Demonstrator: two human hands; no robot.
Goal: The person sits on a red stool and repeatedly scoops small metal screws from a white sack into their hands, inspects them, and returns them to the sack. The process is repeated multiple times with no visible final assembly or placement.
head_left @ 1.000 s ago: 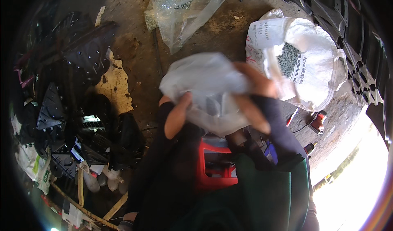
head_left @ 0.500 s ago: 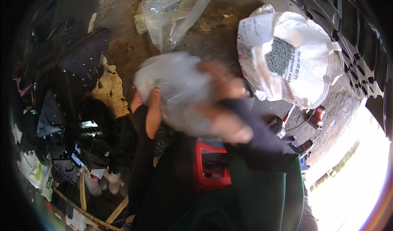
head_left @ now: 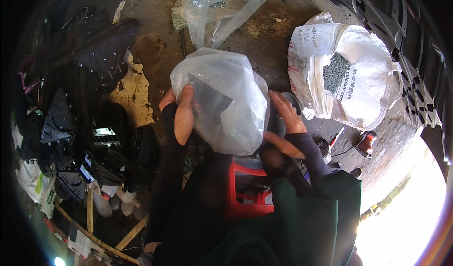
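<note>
The left hand (head_left: 183, 120) is clamped on the near-left edge of a translucent plastic bag (head_left: 236, 96), thumb in front. The right hand (head_left: 293, 125), thumb and fingers spread apart, is at the bag's right edge; whether it touches is unclear. The bag lies between both hands. Farther right, a white sack (head_left: 370, 87) holds grey screw-like pieces (head_left: 334, 73).
</note>
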